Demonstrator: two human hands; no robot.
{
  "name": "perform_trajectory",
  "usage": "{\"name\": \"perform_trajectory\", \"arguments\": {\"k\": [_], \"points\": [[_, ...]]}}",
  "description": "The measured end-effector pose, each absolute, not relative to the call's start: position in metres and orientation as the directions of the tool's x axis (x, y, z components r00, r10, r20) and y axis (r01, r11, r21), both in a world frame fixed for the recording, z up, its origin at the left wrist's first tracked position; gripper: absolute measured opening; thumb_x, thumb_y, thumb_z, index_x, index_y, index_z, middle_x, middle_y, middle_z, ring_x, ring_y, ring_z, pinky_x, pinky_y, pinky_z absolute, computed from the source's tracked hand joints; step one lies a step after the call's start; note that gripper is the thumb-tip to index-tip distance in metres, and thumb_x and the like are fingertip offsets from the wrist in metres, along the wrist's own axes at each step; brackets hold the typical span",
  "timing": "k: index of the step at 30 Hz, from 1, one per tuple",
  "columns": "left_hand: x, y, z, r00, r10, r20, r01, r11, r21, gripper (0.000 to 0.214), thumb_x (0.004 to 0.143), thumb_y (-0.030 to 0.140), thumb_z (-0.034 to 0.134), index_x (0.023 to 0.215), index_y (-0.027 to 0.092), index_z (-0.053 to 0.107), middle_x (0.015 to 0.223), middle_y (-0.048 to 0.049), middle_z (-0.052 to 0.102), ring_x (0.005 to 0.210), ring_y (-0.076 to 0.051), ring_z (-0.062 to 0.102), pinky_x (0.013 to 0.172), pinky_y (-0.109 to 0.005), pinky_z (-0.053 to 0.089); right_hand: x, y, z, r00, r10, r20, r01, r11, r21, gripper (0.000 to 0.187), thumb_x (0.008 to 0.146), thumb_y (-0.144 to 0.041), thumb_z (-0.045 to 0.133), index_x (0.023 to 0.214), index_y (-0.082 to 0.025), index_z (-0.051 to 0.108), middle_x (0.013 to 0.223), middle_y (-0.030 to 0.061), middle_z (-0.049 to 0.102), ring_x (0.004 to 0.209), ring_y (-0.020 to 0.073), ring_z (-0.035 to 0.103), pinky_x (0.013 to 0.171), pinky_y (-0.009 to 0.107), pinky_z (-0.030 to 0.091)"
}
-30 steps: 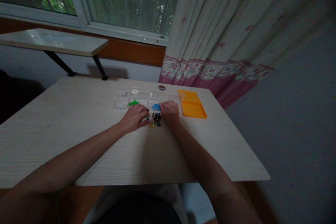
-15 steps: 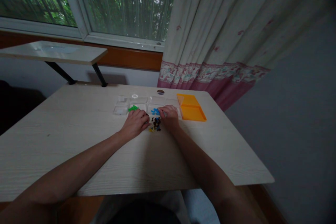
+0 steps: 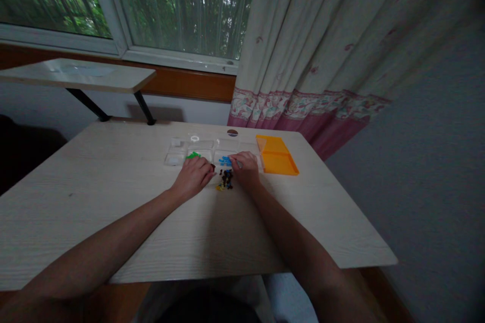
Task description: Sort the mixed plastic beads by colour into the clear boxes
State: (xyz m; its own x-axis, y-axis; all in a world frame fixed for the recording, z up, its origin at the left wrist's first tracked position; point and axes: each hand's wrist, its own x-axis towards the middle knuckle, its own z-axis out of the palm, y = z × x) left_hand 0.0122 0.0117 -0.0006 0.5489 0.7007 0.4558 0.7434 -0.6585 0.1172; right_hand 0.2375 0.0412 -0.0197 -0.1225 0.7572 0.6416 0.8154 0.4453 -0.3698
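You look to be partway through: two colours lie apart inside the clear tray (image 3: 227, 145), while a mixed heap sits outside it on the table (image 3: 166, 247). The green pieces (image 3: 194, 155) rest in a compartment just beyond your left hand (image 3: 193, 175), and the blue pieces (image 3: 225, 161) lie in another, just beside the fingertips of your right hand (image 3: 246, 169), on their left. The mixed pile (image 3: 226, 180), mostly dark with some yellow and blue showing, lies between your hands and a little nearer to you than their fingertips; by the look of it, that is the part not yet dealt with, and its count is too small to make out. Your left hand is curled, fingers drawn in narrow, with a small dark reddish piece (image 3: 212, 167) at the fingertips, though I cannot tell whether it is gripped or only touched. Your right hand reaches over the tray's near edge with thumb and fingers close together, and I cannot tell whether anything is pinched there; it also hides some of the compartments beneath it. Just to the right of that hand, the orange case (image 3: 280, 160) lies beside the tray's end
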Motion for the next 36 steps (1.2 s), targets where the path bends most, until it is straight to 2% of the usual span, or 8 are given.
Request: {"name": "perform_trajectory", "arguments": {"k": [5, 9, 17, 21, 29, 32, 36], "points": [[0.004, 0.011, 0.001, 0.564, 0.715, 0.413, 0.720, -0.671, 0.177, 0.019, 0.092, 0.041, 0.060, 0.092, 0.022, 0.064, 0.097, -0.0053, 0.059, 0.098, -0.024, 0.050, 0.085, -0.040, 0.036, 0.239, 0.042, -0.020, -0.125, 0.764, 0.633, 0.812, 0.446, -0.378, 0.016, 0.094, -0.026, 0.059, 0.092, -0.022, 0.075, 0.090, 0.0036, 0.074, 0.091, 0.0191, 0.059, 0.087, 0.033, 0.037], [0.003, 0.008, 0.005, 0.585, 0.710, 0.392, 0.723, -0.676, 0.146, 0.025, 0.085, 0.046, 0.068, 0.092, 0.022, 0.063, 0.098, -0.0045, 0.059, 0.100, -0.025, 0.050, 0.086, -0.041, 0.035, 0.239, 0.042, -0.018, -0.119, 0.776, 0.620, 0.810, 0.437, -0.391, 0.014, 0.093, -0.026, 0.061, 0.091, -0.022, 0.075, 0.090, 0.0034, 0.074, 0.091, 0.0190, 0.059, 0.088, 0.033, 0.038], [0.003, 0.007, 0.007, 0.566, 0.730, 0.383, 0.760, -0.642, 0.099, 0.023, 0.085, 0.043, 0.069, 0.085, 0.021, 0.062, 0.094, -0.0054, 0.058, 0.098, -0.026, 0.050, 0.084, -0.041, 0.035, 0.239, 0.043, -0.020, -0.116, 0.774, 0.623, 0.808, 0.438, -0.393, 0.015, 0.093, -0.027, 0.060, 0.092, -0.023, 0.075, 0.092, 0.0029, 0.074, 0.092, 0.0187, 0.060, 0.089, 0.033, 0.038], [0.005, 0.005, 0.006, 0.582, 0.706, 0.404, 0.753, -0.656, 0.062, 0.020, 0.089, 0.039, 0.063, 0.084, 0.020, 0.061, 0.093, -0.0066, 0.058, 0.097, -0.026, 0.050, 0.083, -0.041, 0.036, 0.239, 0.043, -0.021, -0.112, 0.764, 0.636, 0.803, 0.446, -0.395, 0.015, 0.093, -0.026, 0.060, 0.092, -0.023, 0.074, 0.092, 0.0031, 0.074, 0.092, 0.0188, 0.060, 0.088, 0.034, 0.038], [0.018, 0.008, 0.004, 0.591, 0.693, 0.413, 0.753, -0.658, 0.026, 0.018, 0.091, 0.038, 0.061, 0.088, 0.020, 0.061, 0.095, -0.0076, 0.058, 0.095, -0.026, 0.050, 0.082, -0.041, 0.037, 0.238, 0.044, -0.021, -0.106, 0.762, 0.638, 0.796, 0.450, -0.404, 0.016, 0.094, -0.027, 0.059, 0.090, -0.023, 0.074, 0.089, 0.0034, 0.073, 0.090, 0.0185, 0.059, 0.088, 0.034, 0.038], [0.019, 0.008, 0.003, 0.604, 0.688, 0.401, 0.740, -0.672, 0.038, 0.021, 0.091, 0.041, 0.061, 0.090, 0.020, 0.061, 0.095, -0.0072, 0.058, 0.095, -0.025, 0.050, 0.082, -0.041, 0.036, 0.241, 0.045, -0.023, -0.106, 0.754, 0.648, 0.792, 0.458, -0.404, 0.017, 0.094, -0.028, 0.059, 0.091, -0.022, 0.074, 0.090, 0.0039, 0.073, 0.090, 0.0187, 0.059, 0.088, 0.034, 0.039], [0.011, 0.006, 0.001, 0.599, 0.692, 0.403, 0.715, -0.689, 0.118, 0.026, 0.089, 0.046, 0.063, 0.097, 0.022, 0.061, 0.099, -0.0061, 0.059, 0.100, -0.026, 0.051, 0.085, -0.041, 0.036, 0.244, 0.047, -0.025, -0.073, 0.755, 0.651, 0.790, 0.442, -0.424, 0.015, 0.093, -0.028, 0.060, 0.091, -0.022, 0.074, 0.091, 0.0041, 0.074, 0.091, 0.0192, 0.060, 0.088, 0.034, 0.039]]}}
